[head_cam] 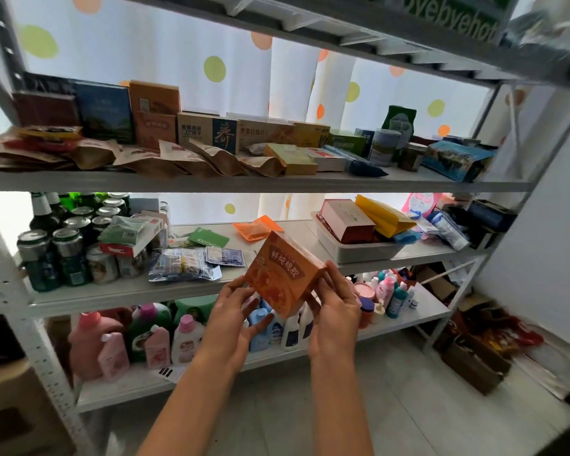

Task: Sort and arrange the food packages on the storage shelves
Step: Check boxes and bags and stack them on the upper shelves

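Note:
I hold an orange box [282, 273] with Chinese lettering tilted in the air in front of the middle shelf [119, 294]. My left hand [236, 315] grips its lower left corner, and my right hand [334, 299] grips its right edge. The upper shelf [244, 182] carries a row of upright boxes [208, 131] at the back, with brown paper pouches [178, 159] lying in front of them. On the middle shelf lie flat sachets [181, 264], a green card [208, 237] and an orange pouch [255, 229].
Cans and green bottles [69, 245] crowd the middle shelf's left end. A white tray [359, 250] with a red box and yellow bag sits at the right. Detergent and lotion bottles [152, 337] fill the bottom shelf. Cardboard boxes [474, 350] stand on the floor at right.

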Available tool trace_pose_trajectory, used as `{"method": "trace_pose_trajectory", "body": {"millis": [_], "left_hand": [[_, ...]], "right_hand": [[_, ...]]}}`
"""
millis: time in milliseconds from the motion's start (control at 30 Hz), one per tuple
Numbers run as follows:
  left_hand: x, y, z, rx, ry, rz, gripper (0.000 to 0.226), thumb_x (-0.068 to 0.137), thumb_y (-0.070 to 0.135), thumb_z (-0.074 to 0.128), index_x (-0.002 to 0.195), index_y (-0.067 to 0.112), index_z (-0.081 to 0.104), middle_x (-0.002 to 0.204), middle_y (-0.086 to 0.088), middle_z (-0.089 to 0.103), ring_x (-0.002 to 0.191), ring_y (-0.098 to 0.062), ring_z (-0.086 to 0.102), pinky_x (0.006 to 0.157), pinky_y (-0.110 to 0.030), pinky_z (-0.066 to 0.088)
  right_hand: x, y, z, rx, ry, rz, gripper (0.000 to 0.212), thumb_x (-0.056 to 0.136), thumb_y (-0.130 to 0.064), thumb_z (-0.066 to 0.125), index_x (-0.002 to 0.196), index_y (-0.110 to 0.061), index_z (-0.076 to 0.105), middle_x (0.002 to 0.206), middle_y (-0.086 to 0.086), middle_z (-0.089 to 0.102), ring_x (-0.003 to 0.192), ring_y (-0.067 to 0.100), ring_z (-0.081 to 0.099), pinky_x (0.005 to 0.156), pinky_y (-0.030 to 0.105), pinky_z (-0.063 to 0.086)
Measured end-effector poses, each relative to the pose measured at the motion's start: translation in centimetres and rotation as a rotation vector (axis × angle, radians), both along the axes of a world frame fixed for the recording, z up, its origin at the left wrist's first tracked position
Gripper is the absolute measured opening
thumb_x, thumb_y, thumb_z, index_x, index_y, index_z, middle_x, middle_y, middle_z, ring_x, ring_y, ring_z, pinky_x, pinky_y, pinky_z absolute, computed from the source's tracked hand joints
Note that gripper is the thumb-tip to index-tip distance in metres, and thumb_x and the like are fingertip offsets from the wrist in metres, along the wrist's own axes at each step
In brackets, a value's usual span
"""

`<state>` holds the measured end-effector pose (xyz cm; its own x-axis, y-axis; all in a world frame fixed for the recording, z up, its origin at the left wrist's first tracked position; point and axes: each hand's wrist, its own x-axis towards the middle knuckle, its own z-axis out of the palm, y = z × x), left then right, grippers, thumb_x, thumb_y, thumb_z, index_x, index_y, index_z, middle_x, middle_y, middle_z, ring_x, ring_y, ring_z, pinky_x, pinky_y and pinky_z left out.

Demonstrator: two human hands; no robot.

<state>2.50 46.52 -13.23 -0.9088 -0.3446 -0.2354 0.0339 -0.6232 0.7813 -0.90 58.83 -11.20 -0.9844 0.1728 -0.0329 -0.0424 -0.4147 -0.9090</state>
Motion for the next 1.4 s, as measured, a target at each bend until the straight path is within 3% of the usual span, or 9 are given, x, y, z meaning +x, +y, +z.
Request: {"method": "trace_pose_trajectory", "body": {"millis": [133,233,433,600,767,900,1067,1167,1400], "left_hand": [[-0.1,0.0,0.0,0.010,0.012,0.014,0.021,0.101,0.011,0.051,0.122,0.014,0.056,0.121,-0.015,0.064,0.112,-0.029,0.062,0.071,-0.042,0.059],[0.0,-0.1,-0.2,0.050,0.019,0.040,0.010,0.101,0.011,0.052,0.109,0.015,0.056,0.116,-0.017,0.066,0.102,-0.032,0.067,0.064,-0.037,0.062],[-0.2,-0.6,-0.5,0.152,0.055,0.092,0.003,0.101,0.009,0.049,0.101,0.010,0.051,0.107,-0.020,0.067,0.096,-0.035,0.068,0.087,-0.047,0.057],[-0.3,-1.4,-0.8,0.189,0.092,0.149,0.006,0.100,0.014,0.053,0.103,0.009,0.053,0.102,-0.018,0.069,0.103,-0.033,0.066,0.090,-0.046,0.055],[-0.2,-1.6,-0.2,0.178,0.105,0.169,0.004,0.099,0.010,0.055,0.100,0.008,0.052,0.101,-0.017,0.067,0.096,-0.025,0.067,0.087,-0.037,0.055],[-0.2,-1.9,0.1,0.117,0.093,0.179,0.010,0.100,0.002,0.049,0.098,0.011,0.053,0.104,-0.018,0.063,0.097,-0.024,0.063,0.094,-0.039,0.052],[0.0,-1.9,0.2,0.007,0.070,0.160,0.010,0.101,0.006,0.048,0.104,0.012,0.056,0.110,-0.016,0.066,0.103,-0.024,0.065,0.091,-0.037,0.053],[0.0,-2.1,0.5,-0.061,0.071,0.162,0.011,0.101,0.010,0.051,0.109,0.013,0.057,0.118,-0.016,0.065,0.111,-0.026,0.064,0.098,-0.042,0.052],[0.5,-4.5,2.1,-0.334,0.136,0.281,0.026,0.096,0.025,0.059,0.119,0.035,0.053,0.117,0.013,0.065,0.110,-0.005,0.060,0.082,-0.024,0.049]], "right_hand": [[0.2,-0.2,0.0,-0.005,0.000,-0.007,0.021,0.099,-0.018,0.060,0.114,-0.027,0.072,0.077,-0.030,0.072,0.081,0.002,0.072,0.079,0.029,0.056],[0.3,-0.3,-0.1,-0.028,-0.011,0.013,0.021,0.100,-0.018,0.057,0.106,-0.031,0.073,0.083,-0.022,0.076,0.088,0.008,0.074,0.080,0.031,0.059],[0.7,-1.0,0.2,-0.095,-0.028,0.061,0.014,0.103,-0.034,0.053,0.103,-0.035,0.067,0.104,-0.004,0.074,0.104,0.016,0.067,0.102,0.043,0.050],[0.7,-1.6,0.0,-0.088,0.001,0.095,0.010,0.094,-0.031,0.066,0.100,-0.039,0.065,0.106,-0.015,0.064,0.101,0.011,0.062,0.094,0.037,0.053],[0.1,-1.8,-0.8,-0.049,0.000,0.121,0.020,0.100,-0.023,0.057,0.108,-0.037,0.066,0.106,-0.020,0.065,0.099,0.010,0.063,0.087,0.037,0.058],[-0.2,-1.7,-1.3,-0.116,-0.034,0.148,0.026,0.102,-0.015,0.052,0.113,-0.033,0.068,0.113,-0.013,0.068,0.102,0.013,0.065,0.079,0.036,0.060],[-0.8,-1.9,-1.3,-0.192,-0.029,0.152,0.031,0.104,-0.010,0.049,0.117,-0.028,0.070,0.118,-0.005,0.071,0.109,0.020,0.067,0.092,0.042,0.059],[-1.0,-2.2,-0.9,-0.176,-0.020,0.155,0.031,0.103,-0.010,0.049,0.118,-0.028,0.070,0.119,-0.005,0.071,0.108,0.019,0.068,0.085,0.037,0.061],[-1.9,-4.7,0.8,-0.049,0.068,0.240,0.028,0.097,-0.018,0.061,0.117,-0.036,0.071,0.122,-0.008,0.072,0.108,0.016,0.071,0.093,0.042,0.059]]}}
